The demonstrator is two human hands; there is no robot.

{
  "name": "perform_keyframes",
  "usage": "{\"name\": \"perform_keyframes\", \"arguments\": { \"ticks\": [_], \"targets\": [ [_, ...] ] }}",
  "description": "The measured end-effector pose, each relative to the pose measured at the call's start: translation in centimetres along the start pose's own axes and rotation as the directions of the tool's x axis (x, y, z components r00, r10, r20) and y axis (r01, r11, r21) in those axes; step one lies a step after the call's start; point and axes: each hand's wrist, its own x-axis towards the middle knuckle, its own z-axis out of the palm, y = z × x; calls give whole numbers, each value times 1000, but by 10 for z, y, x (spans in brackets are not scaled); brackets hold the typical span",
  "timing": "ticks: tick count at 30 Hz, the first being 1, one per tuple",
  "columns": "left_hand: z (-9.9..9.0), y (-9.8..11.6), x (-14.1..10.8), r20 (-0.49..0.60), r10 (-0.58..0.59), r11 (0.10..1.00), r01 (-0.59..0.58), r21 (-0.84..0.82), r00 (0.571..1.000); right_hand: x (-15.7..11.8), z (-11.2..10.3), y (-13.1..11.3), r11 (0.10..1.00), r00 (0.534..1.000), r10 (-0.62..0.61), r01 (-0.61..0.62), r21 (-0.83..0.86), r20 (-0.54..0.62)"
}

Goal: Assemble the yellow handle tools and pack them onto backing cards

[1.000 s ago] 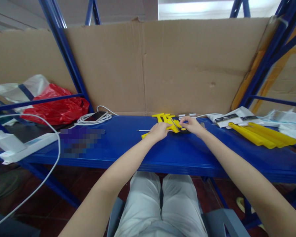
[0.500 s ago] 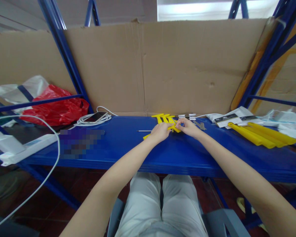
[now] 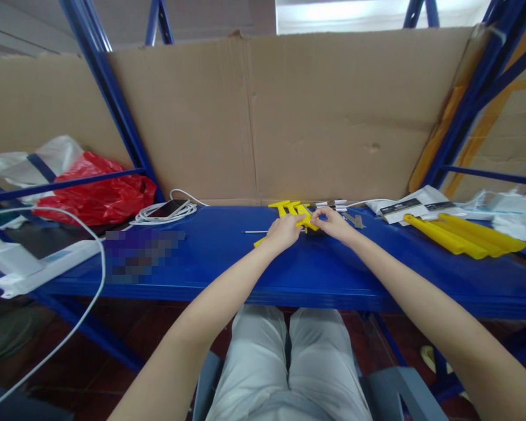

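Observation:
My left hand (image 3: 284, 233) is closed on a small yellow piece (image 3: 307, 221) over the middle of the blue table (image 3: 228, 269). My right hand (image 3: 329, 222) meets it from the right, thumb and fingertips pinched at the piece's right side; what lies between them is too small to make out. Behind the hands are yellow T-shaped parts (image 3: 281, 206). A thin metal rod (image 3: 253, 232) sticks out left of my left hand, with a yellow end (image 3: 259, 242) below it.
Yellow curved pieces (image 3: 464, 237) and white packets (image 3: 414, 206) lie at the right. At the left are a phone (image 3: 169, 208) with a coiled white cable (image 3: 151, 219), a power strip (image 3: 48, 269) and a red bag (image 3: 100, 190). Cardboard (image 3: 333, 117) stands behind.
Both hands stay close together, with small finger shifts around the yellow piece. The whole view has moved slightly.

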Motion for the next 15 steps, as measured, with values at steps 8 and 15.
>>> {"name": "perform_keyframes", "arguments": {
  "ticks": [8, 15],
  "targets": [
    [1, -1, 0, 2, 15, 1000, -15, 15, 1000, 0, 2, 2, 998, 998, 63, -63, 25, -7],
    [0, -1, 1, 7, 7, 1000, -7, 0, 1000, 1, 7, 10, 995, 999, 24, -20, 95, -42]
  ]
}}
